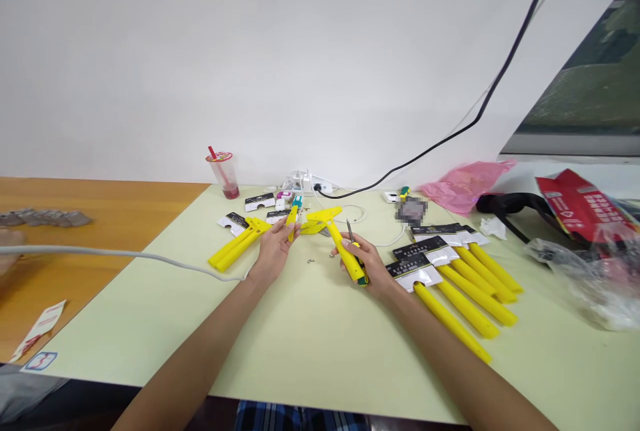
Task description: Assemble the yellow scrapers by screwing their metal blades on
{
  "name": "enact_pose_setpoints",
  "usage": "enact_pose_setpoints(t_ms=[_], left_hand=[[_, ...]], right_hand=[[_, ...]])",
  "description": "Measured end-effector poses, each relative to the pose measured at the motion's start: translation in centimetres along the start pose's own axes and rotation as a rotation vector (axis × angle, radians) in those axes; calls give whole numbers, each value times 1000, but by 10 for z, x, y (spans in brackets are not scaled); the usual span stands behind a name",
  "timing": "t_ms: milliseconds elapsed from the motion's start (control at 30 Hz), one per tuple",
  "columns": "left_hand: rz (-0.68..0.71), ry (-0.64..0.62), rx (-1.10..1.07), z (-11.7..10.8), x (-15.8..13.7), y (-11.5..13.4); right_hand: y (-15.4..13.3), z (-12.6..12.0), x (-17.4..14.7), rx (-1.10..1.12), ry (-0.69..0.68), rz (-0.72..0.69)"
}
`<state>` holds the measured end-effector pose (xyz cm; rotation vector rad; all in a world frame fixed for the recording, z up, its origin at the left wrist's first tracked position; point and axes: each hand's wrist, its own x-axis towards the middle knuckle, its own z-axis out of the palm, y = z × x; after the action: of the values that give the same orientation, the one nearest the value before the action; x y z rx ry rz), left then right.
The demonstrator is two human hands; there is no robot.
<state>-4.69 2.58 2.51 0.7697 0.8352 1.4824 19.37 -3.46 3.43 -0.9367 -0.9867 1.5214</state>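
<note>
My left hand (pixel 274 251) is closed around a small yellow piece with a teal end (pixel 296 207); its exact kind I cannot make out. In my right hand (pixel 367 264) are a yellow scraper (pixel 334 231), its wide head pointing up and away, and a screwdriver (pixel 349 229) with a green-and-yellow handle. The fingers partly cover both handles. Between the hands, small metal screws (pixel 311 261) lie on the pale green table (pixel 300 344). Just beyond them rests another yellow scraper head (pixel 313 226). Beside my left hand lie yellow scrapers (pixel 235 244).
Several yellow scrapers with black-and-white cards (pixel 465 297) lie at the right. Behind are a power strip (pixel 305 183) with cables and a drink cup (pixel 225 177). A grey cable (pixel 150 256) crosses the left side. Plastic bags (pixel 590 284) sit far right. Another person's hand (pixel 9 244) shows at the left edge.
</note>
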Motion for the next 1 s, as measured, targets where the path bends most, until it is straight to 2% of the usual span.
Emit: enact_pose_setpoints(t_ms=[100, 200, 400, 667, 767, 833, 1000], left_hand=[[4, -43, 45, -2, 0, 2], [-15, -23, 75, -2, 0, 4], [-107, 8, -97, 6, -6, 10], [-108, 75, -216, 10, -5, 12], [-109, 36, -248, 10, -5, 11], [-121, 12, -231, 10, -6, 10], [-153, 49, -117, 12, -8, 11]], right_hand=[[-1, 1, 0, -4, 0, -8], [-1, 1, 0, 3, 1, -12], [-1, 0, 0, -4, -11, 11], [-5, 4, -2, -30, -14, 46], [-5, 5, -3, -34, -13, 45], [-4, 4, -2, -37, -15, 46], [-4, 4, -1, -44, -21, 49]])
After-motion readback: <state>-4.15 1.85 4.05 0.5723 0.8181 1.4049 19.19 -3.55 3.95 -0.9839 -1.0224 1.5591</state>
